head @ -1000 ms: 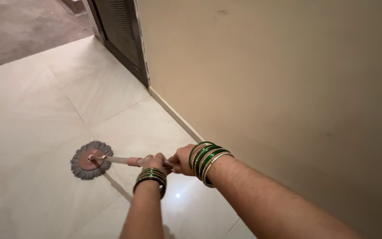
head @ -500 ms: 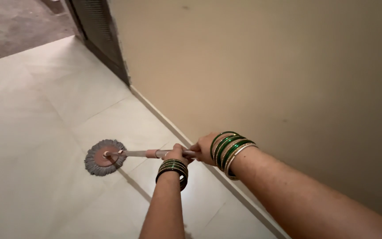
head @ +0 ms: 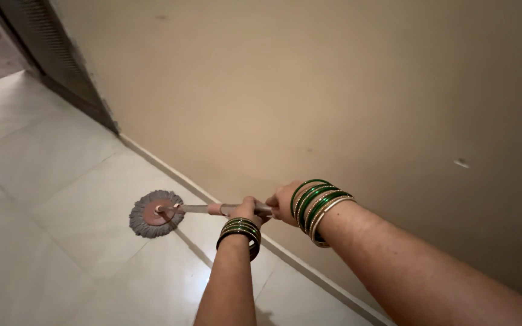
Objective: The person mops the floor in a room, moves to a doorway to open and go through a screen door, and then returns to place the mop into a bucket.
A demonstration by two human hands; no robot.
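Pale glossy floor tiles (head: 61,199) cover the lower left of the head view; a beige wall (head: 333,90) fills the upper right, and a light skirting strip (head: 297,256) marks the junction between them. At 10 o'clock a dark louvred door (head: 43,54) stands against the wall.

Spin mop: the round grey mop head (head: 155,213), with a reddish-brown centre disc, lies flat on the tiles at 9 o'clock from the hands, just beside the skirting. Its metal handle (head: 197,209) runs from the disc toward 3 o'clock into both hands.

Left hand (head: 246,210): fingers curled around the handle, nearer the mop head. Dark green and gold bangles (head: 240,230) sit on this wrist.

Right hand (head: 283,202): closed around the handle just behind the left hand, at its 3 o'clock, the two nearly touching. A thicker stack of green bangles (head: 320,208) encircles this wrist.

Both forearms enter from 5 o'clock.
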